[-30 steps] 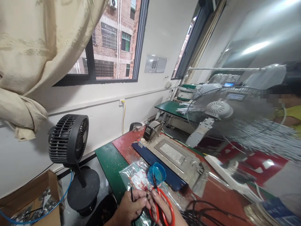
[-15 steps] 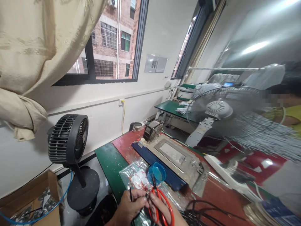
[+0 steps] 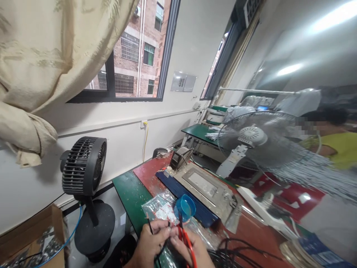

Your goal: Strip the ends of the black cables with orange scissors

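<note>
At the bottom middle, my left hand (image 3: 152, 240) is closed on a black cable (image 3: 150, 225), one end of which sticks up past the fingers with thin reddish strands at its tip. My right hand (image 3: 195, 247) is closed around red-handled scissors (image 3: 190, 243), dark blades pointing up and away. Both hands' fingertips meet; whatever lies between them is too small to make out. Just beyond the blades stands a round blue tub (image 3: 185, 207). A clear plastic bag (image 3: 152, 203) with a white label and reddish scraps lies under and beyond the hands.
A beige metal device (image 3: 208, 190) on a dark blue base sits on the red tabletop (image 3: 147, 175). Black cables (image 3: 240, 249) are heaped at right. A white power strip (image 3: 251, 201), a spinning fan (image 3: 253, 136), a black fan (image 3: 83, 167) and a person in yellow (image 3: 343, 149) are around.
The scissors have turned so their handles appear more edge-on. The cable end in my left hand now stands out further, showing its strands. The view has shifted slightly.
</note>
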Motion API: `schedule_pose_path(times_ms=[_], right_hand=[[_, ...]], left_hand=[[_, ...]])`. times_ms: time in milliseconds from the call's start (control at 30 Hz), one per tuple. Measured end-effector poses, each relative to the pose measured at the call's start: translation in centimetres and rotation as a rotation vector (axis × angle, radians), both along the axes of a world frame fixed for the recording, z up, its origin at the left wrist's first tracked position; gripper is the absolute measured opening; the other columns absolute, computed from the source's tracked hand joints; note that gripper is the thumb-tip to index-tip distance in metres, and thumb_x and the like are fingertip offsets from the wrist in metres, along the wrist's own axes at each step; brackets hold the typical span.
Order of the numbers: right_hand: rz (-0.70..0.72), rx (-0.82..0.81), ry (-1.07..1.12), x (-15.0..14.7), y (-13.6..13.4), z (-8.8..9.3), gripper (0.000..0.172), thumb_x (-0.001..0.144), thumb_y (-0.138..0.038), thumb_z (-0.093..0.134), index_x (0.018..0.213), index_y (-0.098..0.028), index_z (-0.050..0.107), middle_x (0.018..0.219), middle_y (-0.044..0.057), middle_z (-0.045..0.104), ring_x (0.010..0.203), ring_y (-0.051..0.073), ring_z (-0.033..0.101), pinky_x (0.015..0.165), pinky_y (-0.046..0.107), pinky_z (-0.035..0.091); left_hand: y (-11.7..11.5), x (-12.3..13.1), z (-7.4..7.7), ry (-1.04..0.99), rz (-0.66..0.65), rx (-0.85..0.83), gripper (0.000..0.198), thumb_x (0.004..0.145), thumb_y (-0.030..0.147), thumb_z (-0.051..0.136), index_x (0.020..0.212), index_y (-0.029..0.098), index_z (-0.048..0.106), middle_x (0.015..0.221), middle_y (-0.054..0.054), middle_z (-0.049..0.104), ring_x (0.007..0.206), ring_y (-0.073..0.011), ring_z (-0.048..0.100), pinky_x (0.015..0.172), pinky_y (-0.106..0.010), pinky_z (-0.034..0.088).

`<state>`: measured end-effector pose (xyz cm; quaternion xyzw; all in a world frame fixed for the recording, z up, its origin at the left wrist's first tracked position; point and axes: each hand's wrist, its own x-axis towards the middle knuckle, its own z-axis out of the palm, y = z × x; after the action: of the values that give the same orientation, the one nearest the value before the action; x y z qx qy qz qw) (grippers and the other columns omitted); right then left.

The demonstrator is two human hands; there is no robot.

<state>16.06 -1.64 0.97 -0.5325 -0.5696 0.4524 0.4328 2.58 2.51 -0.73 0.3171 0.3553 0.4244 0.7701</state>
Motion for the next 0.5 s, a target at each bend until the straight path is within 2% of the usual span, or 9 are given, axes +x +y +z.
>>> schedule_pose_path(times_ms=[133, 167, 233, 267, 300, 367, 500], right_hand=[[-0.030, 0.116, -0.092, -2.5, -0.6, 1.0, 0.030, 0.077, -0.044, 0.055, 0.067, -0.016, 0.059, 0.067, 0.001, 0.053, 0.067, 0.015, 0.046, 0.064, 0.025, 0.037], [-0.065, 0.145, -0.092, -2.9, -0.7, 1.2, 0.031, 0.076, -0.045, 0.056, 0.062, -0.017, 0.056, 0.063, 0.000, 0.049, 0.064, 0.014, 0.044, 0.062, 0.024, 0.036], [-0.132, 0.185, -0.074, -3.1, -1.0, 1.7, 0.035, 0.074, -0.047, 0.056, 0.056, -0.017, 0.047, 0.059, -0.003, 0.041, 0.059, 0.012, 0.038, 0.057, 0.023, 0.034], [-0.179, 0.195, -0.054, -2.7, -1.3, 2.1, 0.037, 0.074, -0.048, 0.055, 0.056, -0.018, 0.044, 0.058, -0.003, 0.039, 0.058, 0.011, 0.036, 0.056, 0.022, 0.032], [-0.236, 0.196, -0.033, -2.2, -1.7, 2.5, 0.038, 0.075, -0.050, 0.053, 0.056, -0.018, 0.042, 0.058, -0.003, 0.037, 0.057, 0.010, 0.034, 0.055, 0.022, 0.031], [-0.414, 0.177, -0.001, -0.4, -3.0, 3.4, 0.040, 0.076, -0.053, 0.051, 0.057, -0.019, 0.041, 0.057, -0.004, 0.035, 0.055, 0.010, 0.032, 0.053, 0.023, 0.030], [-0.912, 0.077, -0.029, 4.9, -7.3, 5.5, 0.042, 0.067, -0.060, 0.056, 0.059, -0.020, 0.045, 0.053, -0.004, 0.038, 0.048, 0.010, 0.032, 0.046, 0.023, 0.029]], left_hand=[[-0.6, -0.9, 1.8, -0.087, -0.098, -0.080, 0.041, 0.048, 0.038, 0.081, 0.077, 0.011, 0.068, 0.066, -0.004, 0.064, 0.064, -0.0107, 0.055, 0.065, -0.021, 0.042], [-0.6, -1.1, 1.9, -0.076, -0.115, -0.101, 0.041, 0.050, 0.038, 0.080, 0.079, 0.012, 0.068, 0.064, -0.002, 0.062, 0.059, -0.0080, 0.052, 0.060, -0.018, 0.041], [-0.2, -1.6, 1.7, -0.056, -0.176, -0.106, 0.044, 0.052, 0.042, 0.078, 0.083, 0.014, 0.066, 0.052, 0.005, 0.050, 0.040, -0.0011, 0.032, 0.038, -0.014, 0.025], [0.0, -1.7, 1.4, -0.066, -0.186, -0.124, 0.049, 0.050, 0.043, 0.079, 0.087, 0.014, 0.065, 0.054, 0.006, 0.049, 0.037, 0.0005, 0.022, 0.034, -0.014, 0.015], [0.3, -1.9, 1.2, -0.099, -0.189, -0.142, 0.054, 0.049, 0.043, 0.080, 0.092, 0.016, 0.063, 0.060, 0.005, 0.051, 0.038, 0.0007, 0.021, 0.034, -0.014, 0.012], [0.9, -2.0, 0.8, -0.206, -0.184, -0.173, 0.055, 0.051, 0.043, 0.079, 0.098, 0.019, 0.060, 0.069, 0.002, 0.055, 0.043, -0.0009, 0.028, 0.037, -0.014, 0.016], [1.5, -2.3, 0.7, -0.382, -0.215, -0.255, 0.039, 0.056, 0.045, 0.075, 0.083, 0.020, 0.061, 0.072, -0.001, 0.056, 0.051, -0.0056, 0.037, 0.045, -0.018, 0.028]])
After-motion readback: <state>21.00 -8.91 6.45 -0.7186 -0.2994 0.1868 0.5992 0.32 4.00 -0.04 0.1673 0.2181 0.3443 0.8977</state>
